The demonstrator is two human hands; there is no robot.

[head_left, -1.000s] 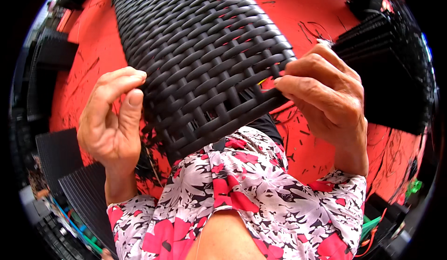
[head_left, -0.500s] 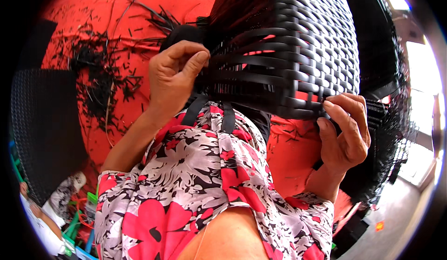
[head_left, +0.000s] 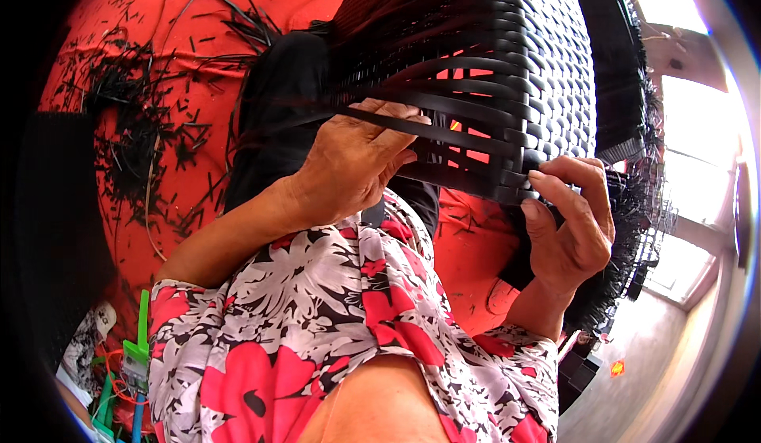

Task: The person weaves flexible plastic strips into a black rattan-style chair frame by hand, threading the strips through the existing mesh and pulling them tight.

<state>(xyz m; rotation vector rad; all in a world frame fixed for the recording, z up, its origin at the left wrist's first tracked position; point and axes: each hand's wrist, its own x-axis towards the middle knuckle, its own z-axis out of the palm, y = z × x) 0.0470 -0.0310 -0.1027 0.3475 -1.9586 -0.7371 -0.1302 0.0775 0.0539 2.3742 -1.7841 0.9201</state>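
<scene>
At woven panel (head_left: 555,70) corner, right hand (head_left: 575,225) is placed | left hand (head_left: 345,169) is crossed by strip (head_left: 468,140) | both grips: closure unclear | strip may be twisted by uneven pulling

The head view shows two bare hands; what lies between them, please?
In that view, flat black strips and part of a black woven piece lie between the left hand and the right hand.

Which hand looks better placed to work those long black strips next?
Probably the left hand: one of the long black strips lies across it, while the right hand is at the woven piece's near corner.
</scene>
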